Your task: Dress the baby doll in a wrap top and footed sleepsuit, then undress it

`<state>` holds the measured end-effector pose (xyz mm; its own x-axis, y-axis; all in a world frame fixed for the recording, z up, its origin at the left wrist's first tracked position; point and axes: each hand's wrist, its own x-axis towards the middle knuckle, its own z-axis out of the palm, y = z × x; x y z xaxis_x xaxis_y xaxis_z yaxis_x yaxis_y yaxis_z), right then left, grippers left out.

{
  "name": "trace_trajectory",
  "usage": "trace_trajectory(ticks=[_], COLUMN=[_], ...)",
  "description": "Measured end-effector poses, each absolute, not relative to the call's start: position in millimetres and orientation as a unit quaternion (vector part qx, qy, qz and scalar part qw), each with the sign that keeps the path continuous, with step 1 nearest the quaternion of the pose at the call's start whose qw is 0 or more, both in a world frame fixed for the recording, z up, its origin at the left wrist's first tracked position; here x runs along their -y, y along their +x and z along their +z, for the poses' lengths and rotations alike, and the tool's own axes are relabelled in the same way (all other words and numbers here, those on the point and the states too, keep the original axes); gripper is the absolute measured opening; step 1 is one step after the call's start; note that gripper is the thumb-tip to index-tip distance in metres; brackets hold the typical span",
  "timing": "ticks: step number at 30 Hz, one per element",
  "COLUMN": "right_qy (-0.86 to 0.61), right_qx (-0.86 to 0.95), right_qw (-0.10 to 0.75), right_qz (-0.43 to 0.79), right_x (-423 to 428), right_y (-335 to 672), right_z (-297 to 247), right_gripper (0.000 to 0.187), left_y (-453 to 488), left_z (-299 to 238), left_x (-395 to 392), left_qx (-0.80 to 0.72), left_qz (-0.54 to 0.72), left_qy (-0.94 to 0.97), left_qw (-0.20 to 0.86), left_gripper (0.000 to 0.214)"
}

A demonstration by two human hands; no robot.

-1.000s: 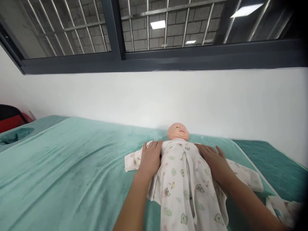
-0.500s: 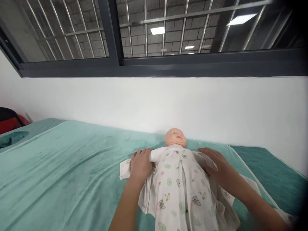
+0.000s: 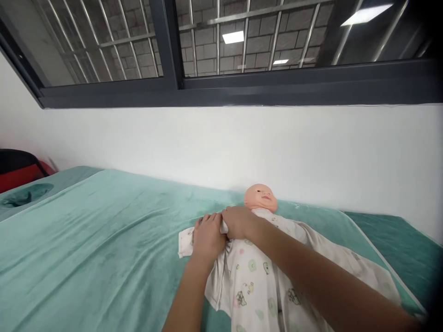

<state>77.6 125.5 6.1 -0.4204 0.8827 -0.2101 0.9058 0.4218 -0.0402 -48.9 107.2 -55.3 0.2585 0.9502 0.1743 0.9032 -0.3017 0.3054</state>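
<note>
A baby doll (image 3: 260,198) lies on its back on a teal towel (image 3: 104,230), dressed in a white printed garment (image 3: 252,281) with small green and pink figures. My left hand (image 3: 206,236) rests on the garment's left sleeve, fingers curled over the cloth near the doll's shoulder. My right hand (image 3: 237,221) has crossed over the doll's chest and closes on the same sleeve at the shoulder, touching my left hand. The garment's other sleeve (image 3: 349,263) lies spread flat to the right.
The towel covers a bed that meets a white wall (image 3: 221,152) under a dark-framed barred window (image 3: 221,46). A red and black object (image 3: 19,173) stands at far left. A darker teal sheet (image 3: 391,240) shows at right.
My right hand left the doll's right side and swung across its chest to the left shoulder, joining my left hand on the sleeve. My left hand stayed on the sleeve.
</note>
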Motion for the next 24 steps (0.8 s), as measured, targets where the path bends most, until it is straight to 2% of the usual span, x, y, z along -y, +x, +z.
trace_trajectory(ticks=[6,16,20,24], right_qy=[0.525,0.575,0.579,0.563], right_qx=[-0.847,-0.816,-0.813,-0.825], right_qw=[0.067,0.015,0.003,0.01], right_qz=[-0.05,-0.058,-0.064,-0.058], right_x=[-118,-106,-101,-106], right_y=[101,157,156,134], right_z=[11,39,41,28], right_gripper=[0.03,0.021,0.025,0.026], left_y=[-52,-65,-68,-60], left_z=[-50,-45,-40,-39], left_x=[-103,-103,-105,-103], left_qx=[-0.588,-0.644,-0.662,-0.606], left_qz=[0.16,0.126,0.124,0.164], left_qy=[0.79,0.751,0.735,0.778], left_qw=[0.066,0.076,0.075,0.025], left_gripper=[0.039,0.015,0.014,0.02])
